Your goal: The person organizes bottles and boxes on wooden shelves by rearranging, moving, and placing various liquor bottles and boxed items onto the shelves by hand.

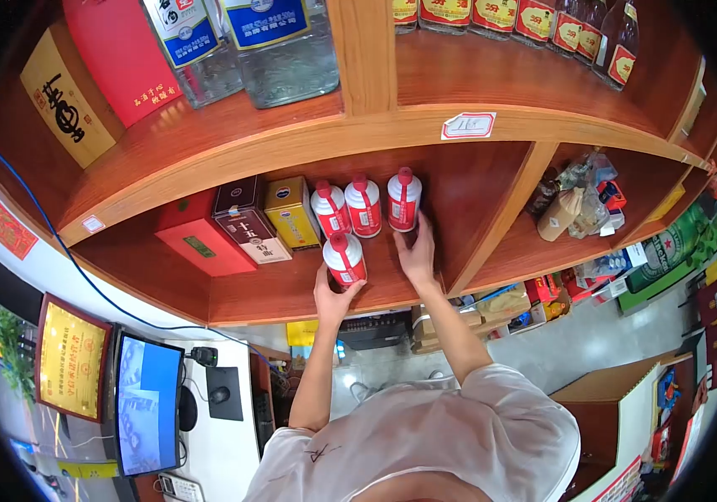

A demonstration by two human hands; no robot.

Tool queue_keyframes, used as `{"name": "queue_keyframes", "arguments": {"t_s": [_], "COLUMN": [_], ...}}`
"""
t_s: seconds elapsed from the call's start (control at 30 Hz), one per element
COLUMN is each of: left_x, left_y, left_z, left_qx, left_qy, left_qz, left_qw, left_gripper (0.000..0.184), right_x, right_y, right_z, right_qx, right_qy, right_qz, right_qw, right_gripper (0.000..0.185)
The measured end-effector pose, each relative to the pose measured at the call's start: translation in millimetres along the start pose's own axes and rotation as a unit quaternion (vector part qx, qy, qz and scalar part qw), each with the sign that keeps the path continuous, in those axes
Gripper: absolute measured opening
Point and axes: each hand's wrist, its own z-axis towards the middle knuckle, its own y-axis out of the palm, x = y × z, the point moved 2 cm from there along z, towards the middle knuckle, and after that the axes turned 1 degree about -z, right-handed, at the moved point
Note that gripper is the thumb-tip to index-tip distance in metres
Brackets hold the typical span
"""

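Four white bottles with red caps and red labels stand on the middle shelf. My left hand (337, 294) is wrapped round the lower part of the front bottle (345, 259), near the shelf's front edge. Behind it stand two bottles side by side, the back left one (331, 209) and the back middle one (363, 206). My right hand (416, 256) has its fingers at the base of the right bottle (404, 199), which stands a little apart from the others. Part of those fingers is hidden behind the bottle.
Left of the bottles are a yellow box (291, 213), a dark box (249, 222) and a red box (206, 238). A wooden divider (501, 217) rises on the right. Large clear bottles (279, 63) stand above. A monitor (149, 402) is at the lower left.
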Motion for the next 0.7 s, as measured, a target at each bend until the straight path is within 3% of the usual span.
{"name": "queue_keyframes", "arguments": {"t_s": [0.07, 0.1, 0.3, 0.47, 0.7], "left_x": [-1, -2, 5, 20, 25], "left_y": [7, 13, 65, 105, 135], "left_z": [2, 4, 12, 22, 31], "left_qx": [0.009, 0.006, -0.025, -0.066, -0.057], "left_qy": [0.01, 0.004, 0.001, -0.033, -0.01], "left_qz": [-0.014, -0.021, -0.064, -0.071, -0.07], "left_qw": [1.0, 1.0, 0.998, 0.995, 0.996], "left_gripper": [0.089, 0.09, 0.088, 0.089, 0.09], "right_x": [5, 8, 25, 24, 27], "right_y": [-10, -16, -39, -38, -37], "right_z": [-28, -42, -78, -73, -73], "right_qx": [-0.025, -0.067, -0.099, -0.119, -0.115], "right_qy": [-0.067, -0.05, -0.027, -0.013, 0.001], "right_qz": [0.002, 0.023, 0.102, 0.124, 0.143], "right_qw": [0.997, 0.996, 0.989, 0.985, 0.983], "right_gripper": [0.064, 0.058, 0.017, 0.015, 0.016]}}
